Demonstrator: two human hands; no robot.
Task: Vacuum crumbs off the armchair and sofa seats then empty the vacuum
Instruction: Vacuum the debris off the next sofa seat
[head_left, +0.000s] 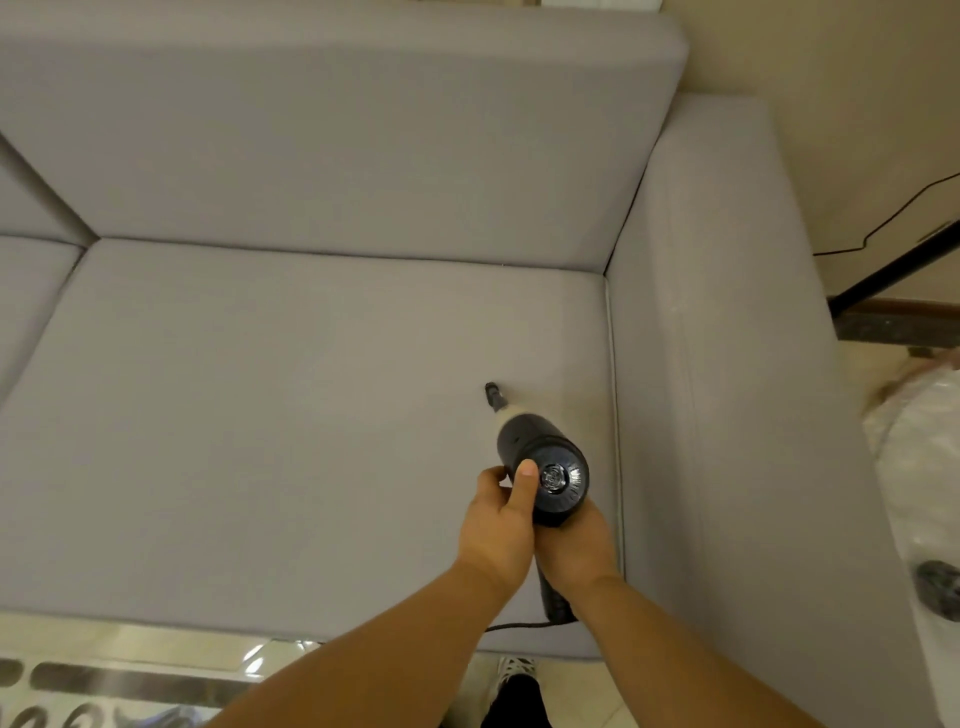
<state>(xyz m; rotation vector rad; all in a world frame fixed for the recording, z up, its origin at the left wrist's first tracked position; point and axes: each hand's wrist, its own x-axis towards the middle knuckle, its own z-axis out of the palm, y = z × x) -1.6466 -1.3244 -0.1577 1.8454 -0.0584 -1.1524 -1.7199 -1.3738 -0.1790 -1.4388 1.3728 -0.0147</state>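
Note:
A black handheld vacuum (540, 462) points down at the grey sofa seat cushion (270, 415), its thin nozzle (492, 395) touching the fabric near the right armrest. My left hand (498, 514) wraps the vacuum's body from the left, thumb lying on its round rear end. My right hand (574, 545) grips the handle below the body, partly hidden behind it. A black cord (519, 626) trails from the handle over the cushion's front edge. No crumbs are visible on the seat.
The sofa's right armrest (727, 364) rises just right of the vacuum. A second seat cushion (26, 291) lies at far left. Beyond the armrest are a clear plastic-wrapped object (919, 467) and a black cable (883, 223) on the floor. A patterned glass table (130, 680) stands at lower left.

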